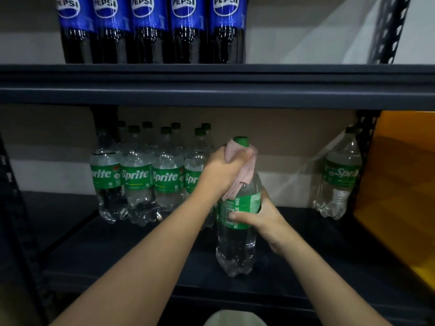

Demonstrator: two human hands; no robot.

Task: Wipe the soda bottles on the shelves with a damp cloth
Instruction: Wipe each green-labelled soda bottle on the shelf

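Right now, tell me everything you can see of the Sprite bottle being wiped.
The Sprite bottle is clear plastic holding clear liquid, with a green cap and a green label. It stands upright near the front of the lower shelf, apart from the other bottles. The left hand grips a pink cloth round its neck below the cap; the right hand holds it at the label.

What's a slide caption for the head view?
Left hand wipes the Sprite bottle neck with a pink cloth; right hand grips its label.
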